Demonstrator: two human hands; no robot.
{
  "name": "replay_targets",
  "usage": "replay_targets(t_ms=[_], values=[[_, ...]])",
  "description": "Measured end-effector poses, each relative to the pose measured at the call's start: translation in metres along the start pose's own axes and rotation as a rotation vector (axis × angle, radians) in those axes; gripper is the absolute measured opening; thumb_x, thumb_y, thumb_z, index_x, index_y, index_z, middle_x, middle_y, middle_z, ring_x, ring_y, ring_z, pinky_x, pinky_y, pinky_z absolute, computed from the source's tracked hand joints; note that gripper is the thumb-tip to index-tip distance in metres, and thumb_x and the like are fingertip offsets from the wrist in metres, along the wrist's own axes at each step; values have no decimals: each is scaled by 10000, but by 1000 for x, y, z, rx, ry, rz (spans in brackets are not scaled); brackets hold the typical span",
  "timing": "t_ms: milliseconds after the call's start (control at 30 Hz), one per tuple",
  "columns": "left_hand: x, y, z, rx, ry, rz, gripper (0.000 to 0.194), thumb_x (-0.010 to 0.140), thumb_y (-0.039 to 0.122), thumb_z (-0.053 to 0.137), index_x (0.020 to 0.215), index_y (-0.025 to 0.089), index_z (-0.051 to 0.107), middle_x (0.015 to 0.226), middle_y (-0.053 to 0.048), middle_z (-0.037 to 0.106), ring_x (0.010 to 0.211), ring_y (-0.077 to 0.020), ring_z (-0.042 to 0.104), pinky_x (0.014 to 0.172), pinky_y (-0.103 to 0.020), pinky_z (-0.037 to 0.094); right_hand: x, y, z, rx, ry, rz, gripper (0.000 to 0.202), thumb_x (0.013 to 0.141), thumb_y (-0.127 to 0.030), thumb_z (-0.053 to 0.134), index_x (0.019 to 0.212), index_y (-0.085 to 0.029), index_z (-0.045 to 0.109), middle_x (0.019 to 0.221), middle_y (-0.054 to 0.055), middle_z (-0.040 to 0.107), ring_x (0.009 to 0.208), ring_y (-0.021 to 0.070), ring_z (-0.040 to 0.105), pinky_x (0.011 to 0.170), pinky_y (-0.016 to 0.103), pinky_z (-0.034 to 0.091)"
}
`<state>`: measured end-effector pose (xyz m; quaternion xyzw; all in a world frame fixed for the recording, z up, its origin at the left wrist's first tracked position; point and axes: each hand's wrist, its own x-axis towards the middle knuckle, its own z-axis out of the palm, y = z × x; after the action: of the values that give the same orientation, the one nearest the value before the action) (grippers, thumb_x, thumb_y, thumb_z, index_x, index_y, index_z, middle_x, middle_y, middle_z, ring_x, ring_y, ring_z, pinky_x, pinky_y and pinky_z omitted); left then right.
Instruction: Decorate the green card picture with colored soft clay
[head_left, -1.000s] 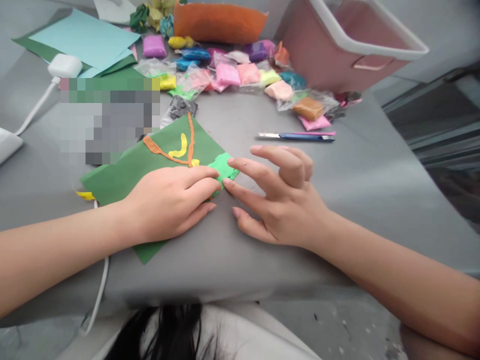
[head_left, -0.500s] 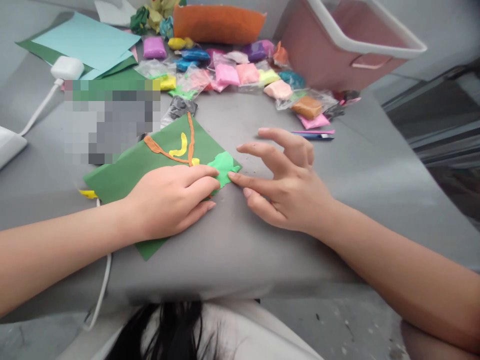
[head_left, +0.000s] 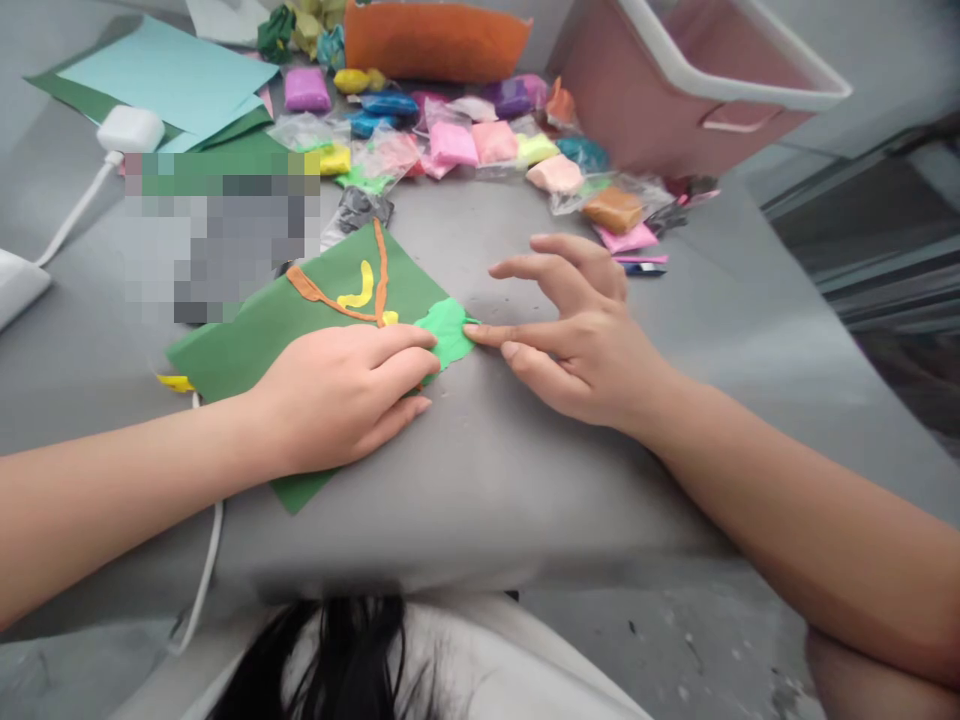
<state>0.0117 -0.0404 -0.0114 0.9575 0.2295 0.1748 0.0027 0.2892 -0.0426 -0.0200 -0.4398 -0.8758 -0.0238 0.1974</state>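
Note:
A dark green sheet of paper point(head_left: 232, 350) lies turned at an angle on the table. Orange clay strips point(head_left: 382, 270) and a curved yellow clay piece point(head_left: 361, 287) are stuck on it. At its right corner is a flattened patch of light green clay point(head_left: 451, 335). My left hand point(head_left: 352, 395) lies flat across the paper, fingertips on the clay's left edge and fingers stretched out. With the index fingertip, my right hand point(head_left: 577, 330) touches the clay's right edge; its other fingers are spread, holding nothing.
Several bagged clay packs point(head_left: 454, 143) lie along the back beside a pink bin point(head_left: 630, 110). An orange roll point(head_left: 439, 45) and light blue paper point(head_left: 169, 80) are behind. A white charger point(head_left: 130, 130) with cable sits left; a blue tool point(head_left: 641, 268) lies beyond my right hand.
My right hand has shifted slightly right and up, its index fingertip now on the right edge of the light green clay, which looks wider there. My left hand stays in place.

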Motion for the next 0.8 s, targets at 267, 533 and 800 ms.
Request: replay_targets(t_ms=[267,533,800], values=[[0,0,1,16,-7,-2,255,1021,319,476,1113,156,648,1272,-90,718,1043,-270,737,770,-359,579,4,4,0,-29,-28,90,332,982,-310,485,1091,-360,795,1461,28,535,1457,411,351,1196,656,262],[0,0,-1,22,-21,2,255,1019,320,477,1120,154,642,1276,-90,711,1043,-277,735,758,-373,581,8,9,5,32,27,94,329,964,-322,500,1047,-325,819,1430,46,543,1449,433,351,1187,698,274],[0,0,1,22,-16,4,256,1018,319,480,1133,155,639,1283,-94,709,1055,-285,735,767,-384,589,10,11,6,33,34,97,300,967,-382,518,1080,-399,796,1451,-12,557,1444,431,351,1174,715,286]])
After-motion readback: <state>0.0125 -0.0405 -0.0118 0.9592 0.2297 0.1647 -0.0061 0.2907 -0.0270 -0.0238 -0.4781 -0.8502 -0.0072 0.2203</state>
